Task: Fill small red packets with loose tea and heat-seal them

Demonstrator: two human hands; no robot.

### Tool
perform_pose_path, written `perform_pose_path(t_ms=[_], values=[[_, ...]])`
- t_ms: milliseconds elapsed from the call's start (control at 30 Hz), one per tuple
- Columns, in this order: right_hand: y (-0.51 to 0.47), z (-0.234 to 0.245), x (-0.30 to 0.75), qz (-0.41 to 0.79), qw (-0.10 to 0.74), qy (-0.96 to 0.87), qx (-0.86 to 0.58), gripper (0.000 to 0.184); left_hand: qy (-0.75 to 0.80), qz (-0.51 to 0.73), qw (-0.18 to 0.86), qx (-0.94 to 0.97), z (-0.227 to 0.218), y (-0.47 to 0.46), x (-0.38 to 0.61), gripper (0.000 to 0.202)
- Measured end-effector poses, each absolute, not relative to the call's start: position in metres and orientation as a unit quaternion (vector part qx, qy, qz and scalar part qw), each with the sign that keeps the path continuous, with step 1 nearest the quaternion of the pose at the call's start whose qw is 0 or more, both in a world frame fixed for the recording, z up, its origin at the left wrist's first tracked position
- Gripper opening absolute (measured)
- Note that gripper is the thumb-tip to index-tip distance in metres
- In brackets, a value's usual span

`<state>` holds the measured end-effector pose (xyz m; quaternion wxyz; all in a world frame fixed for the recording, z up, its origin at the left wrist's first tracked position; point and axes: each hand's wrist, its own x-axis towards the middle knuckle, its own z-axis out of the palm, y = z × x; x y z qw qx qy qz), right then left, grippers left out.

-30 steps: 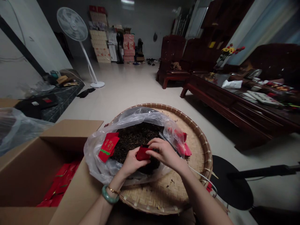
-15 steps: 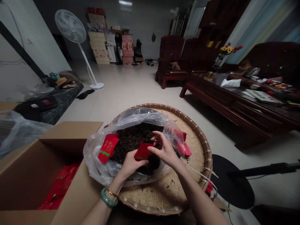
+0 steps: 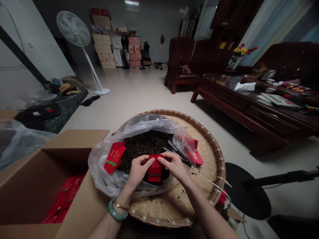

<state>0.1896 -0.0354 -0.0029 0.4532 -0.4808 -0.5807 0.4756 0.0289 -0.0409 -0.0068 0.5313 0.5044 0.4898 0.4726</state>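
My left hand [image 3: 138, 170] and my right hand [image 3: 172, 165] both pinch the top edge of a small red packet [image 3: 155, 171], which hangs upright between them. Below it lies a clear plastic bag [image 3: 113, 176] full of dark loose tea [image 3: 144, 145]. The bag rests on a round woven bamboo tray [image 3: 211, 156]. A few more red packets [image 3: 114, 156] lean on the bag's left side. A dark tool with a white cord [image 3: 179, 153] lies on the bag just right of my right hand.
An open cardboard box [image 3: 30, 179] with several red packets [image 3: 62, 197] inside stands at my left. More red packets [image 3: 196, 156] lie on the tray's right. A black round stool [image 3: 246, 192] is at the right, a long dark wooden table [image 3: 251, 109] beyond it, a standing fan [image 3: 74, 30] far left.
My hands drew the red packet toward me and turned it upright. My right hand came down from the tea to pinch the packet's top edge beside my left hand.
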Motion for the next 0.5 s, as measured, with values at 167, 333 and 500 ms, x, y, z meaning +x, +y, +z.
perform_pose_path(t_ms=[167,333,500], values=[[-0.0377,-0.0071,0.1886,0.446,0.494,-0.554,-0.501,0.025,0.505,0.494,0.487,0.513,-0.0089,-0.0445,0.0324,0.023],[-0.0377,-0.0074,0.1848,0.475,0.48,-0.537,-0.506,0.019,0.511,0.493,0.478,0.517,-0.0066,-0.0452,0.0339,0.021],[-0.0357,-0.0065,0.1855,0.501,0.465,-0.507,-0.525,0.019,0.509,0.472,0.498,0.52,-0.0082,-0.0433,0.0334,0.022]])
